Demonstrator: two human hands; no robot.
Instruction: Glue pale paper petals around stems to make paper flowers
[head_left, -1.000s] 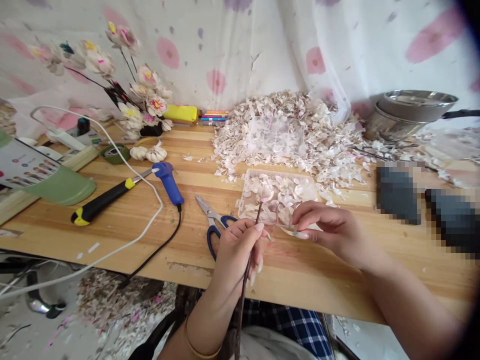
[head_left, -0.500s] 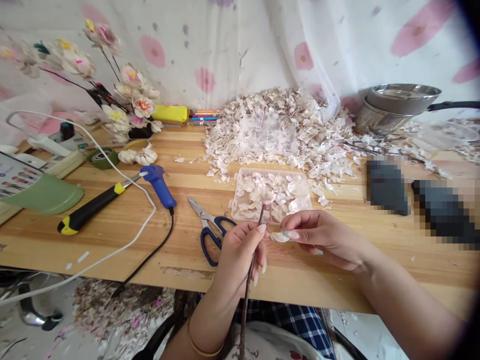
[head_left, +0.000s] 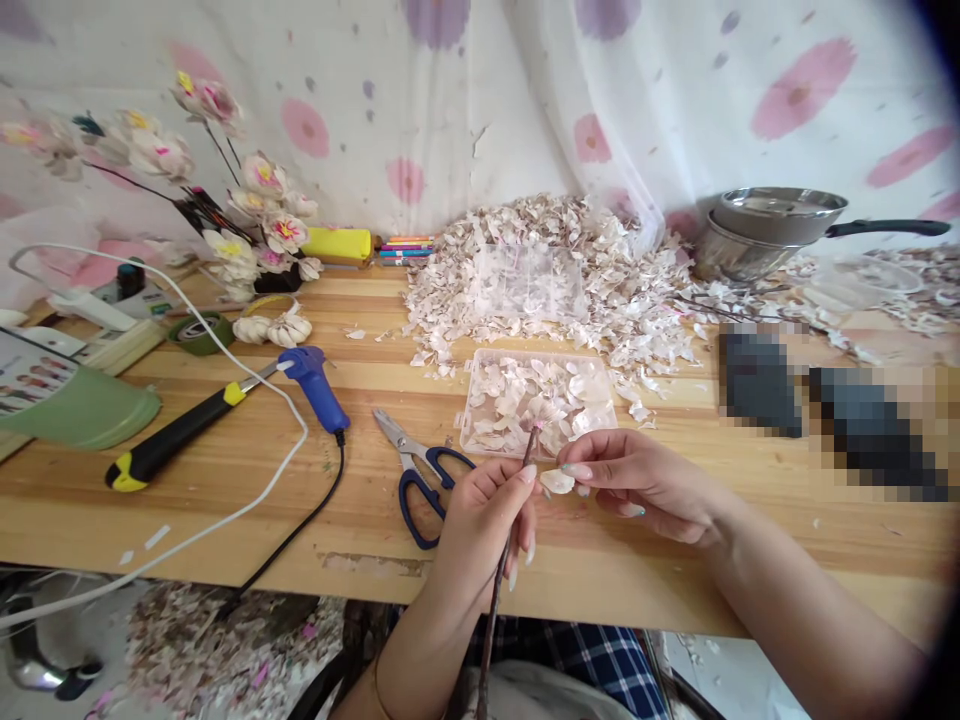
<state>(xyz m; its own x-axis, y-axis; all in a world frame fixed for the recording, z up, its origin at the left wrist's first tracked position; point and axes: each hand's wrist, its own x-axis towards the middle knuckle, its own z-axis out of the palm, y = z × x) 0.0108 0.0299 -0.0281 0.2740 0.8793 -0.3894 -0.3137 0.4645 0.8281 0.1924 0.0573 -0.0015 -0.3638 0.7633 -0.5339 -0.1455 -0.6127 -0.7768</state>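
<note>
A thin brown stick [head_left: 496, 600] with a pinkish tip slants up through my left hand [head_left: 484, 525], whose fingers are closed around it. My right hand [head_left: 637, 480] pinches a pale, papery petal [head_left: 557, 482] between thumb and fingers, just right of the stick. Behind both hands lies a shallow clear plastic box [head_left: 471, 400] with many loose whitish petals [head_left: 517, 390] in it. Scissors [head_left: 420, 470] with dark blue handles lie partly spread beside my left hand.
A blue glue gun [head_left: 315, 385], a black-yellow utility knife [head_left: 187, 430] and a white cable [head_left: 281, 465] lie on the left. A heap of dry petals [head_left: 630, 280] stands at the back, near metal pans [head_left: 772, 230]. Finished flowers [head_left: 262, 200] rise at the back left.
The petal in my right hand has turned to show more of its face, close to the stick. The view has shifted slightly; both hands keep their holds.
</note>
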